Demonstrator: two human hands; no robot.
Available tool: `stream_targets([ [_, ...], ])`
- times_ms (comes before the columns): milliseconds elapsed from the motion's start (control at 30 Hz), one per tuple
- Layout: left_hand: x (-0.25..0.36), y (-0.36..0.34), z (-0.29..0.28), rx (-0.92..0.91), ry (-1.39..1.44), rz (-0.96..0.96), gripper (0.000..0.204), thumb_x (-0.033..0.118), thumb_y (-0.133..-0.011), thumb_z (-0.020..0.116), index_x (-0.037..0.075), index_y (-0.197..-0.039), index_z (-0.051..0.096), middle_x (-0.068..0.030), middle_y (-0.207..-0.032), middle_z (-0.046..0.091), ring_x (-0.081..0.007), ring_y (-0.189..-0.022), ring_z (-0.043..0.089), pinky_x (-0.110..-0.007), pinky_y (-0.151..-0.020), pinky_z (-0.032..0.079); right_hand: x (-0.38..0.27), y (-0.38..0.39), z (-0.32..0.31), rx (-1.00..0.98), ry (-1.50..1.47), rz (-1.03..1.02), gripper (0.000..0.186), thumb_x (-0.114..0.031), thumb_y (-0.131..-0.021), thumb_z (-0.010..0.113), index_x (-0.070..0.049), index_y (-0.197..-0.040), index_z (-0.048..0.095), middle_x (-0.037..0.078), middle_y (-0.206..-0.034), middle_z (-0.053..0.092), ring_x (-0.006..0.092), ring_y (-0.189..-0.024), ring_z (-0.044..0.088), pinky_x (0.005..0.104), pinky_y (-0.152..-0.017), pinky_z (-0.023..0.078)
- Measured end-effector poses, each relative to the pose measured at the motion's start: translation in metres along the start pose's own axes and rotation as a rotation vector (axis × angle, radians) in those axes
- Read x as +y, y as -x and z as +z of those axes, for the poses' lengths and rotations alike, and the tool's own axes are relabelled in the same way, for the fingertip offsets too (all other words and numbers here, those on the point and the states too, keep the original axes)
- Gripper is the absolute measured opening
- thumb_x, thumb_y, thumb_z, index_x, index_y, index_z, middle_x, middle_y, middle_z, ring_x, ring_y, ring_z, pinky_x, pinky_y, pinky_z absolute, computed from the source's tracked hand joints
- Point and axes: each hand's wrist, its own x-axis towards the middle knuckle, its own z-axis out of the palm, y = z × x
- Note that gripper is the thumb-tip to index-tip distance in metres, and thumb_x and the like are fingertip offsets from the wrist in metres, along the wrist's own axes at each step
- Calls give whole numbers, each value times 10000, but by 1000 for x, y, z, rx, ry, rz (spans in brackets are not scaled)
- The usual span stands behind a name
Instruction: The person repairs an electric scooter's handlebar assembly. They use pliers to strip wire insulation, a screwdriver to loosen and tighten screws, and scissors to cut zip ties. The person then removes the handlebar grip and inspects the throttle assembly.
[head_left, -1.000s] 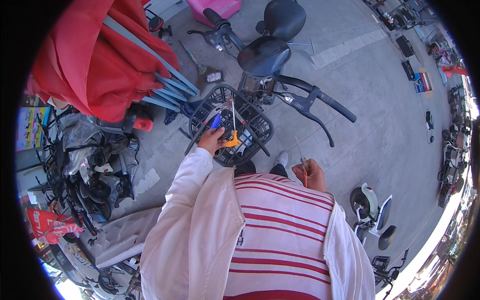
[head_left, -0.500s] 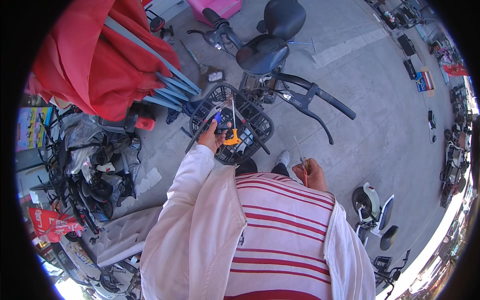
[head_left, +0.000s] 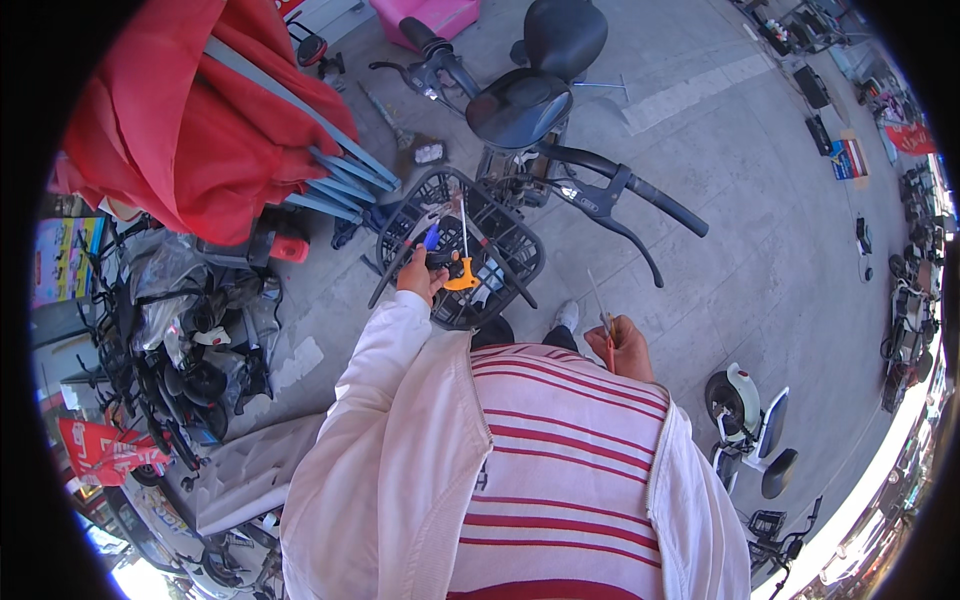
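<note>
My left hand (head_left: 420,277) reaches into the black wire basket (head_left: 531,232) on the front of a bike, fingers drawn together. A bright blue piece (head_left: 432,237) and a dark piece (head_left: 438,260) show at its fingertips; what it grips is partly hidden. Right beside those fingers is a screwdriver-like tool with a yellow T-shaped handle (head_left: 462,277), its metal shaft pointing away from me. My right hand (head_left: 622,348), at waist height near my striped shirt, is closed round a slim tool with a red handle (head_left: 610,345) and a thin pointed metal end.
Beyond the basket stand the bike's handlebar (head_left: 655,200) and black saddle (head_left: 565,38). A folded red canopy (head_left: 190,110) with grey poles hangs at the left, above piled bike parts (head_left: 195,350). A small white-and-black vehicle (head_left: 738,405) stands right of me.
The fingers of my left hand have drawn in around the dark piece beside the yellow handle. My right hand and its tool keep their place. The view has shifted slightly.
</note>
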Motion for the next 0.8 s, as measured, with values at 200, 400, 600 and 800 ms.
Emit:
stream_targets([
  [200, -2, -2, -15, -54, -9, -18, 362, 432, -991, 476, 91, -1029, 590, -67, -858, 640, -198, -690, 599, -358, -709, 561, -7, 0, 0, -1, 37, -3, 254, -130, -853, 737, -5, -815, 519, 15, -706, 520, 101, -672, 435, 279, -595, 396],
  [400, -5, 2, -27, 32, -38, -42, 393, 440, -989, 467, 89, -1137, 566, -93, -1024, 613, -220, -761, 593, -398, -731, 553, -10, 1, 0, -13, 45, -2, 254, -129, -852, 739, -2, -819, 522, 19, -711, 527, 100, -675, 440, 282, -592, 400],
  [600, -5, 14, -28, 134, -150, 40, 396, 404, -969, 519, 82, -1198, 536, -74, -1064, 578, -197, -832, 575, -351, -692, 531, -19, 5, -2, 0, 76, -10, 262, -132, -849, 748, -4, -822, 522, 15, -708, 523, 97, -668, 433, 278, -584, 392],
  [800, 9, 60, 10, 22, -487, 629, 340, 310, -965, 567, 71, -1207, 559, -29, -1037, 591, -113, -847, 552, -278, -693, 494, -29, 9, -10, 48, 55, -115, 285, -100, -825, 776, -62, -764, 501, -41, -646, 440, 61, -611, 360, 249, -548, 318],
])
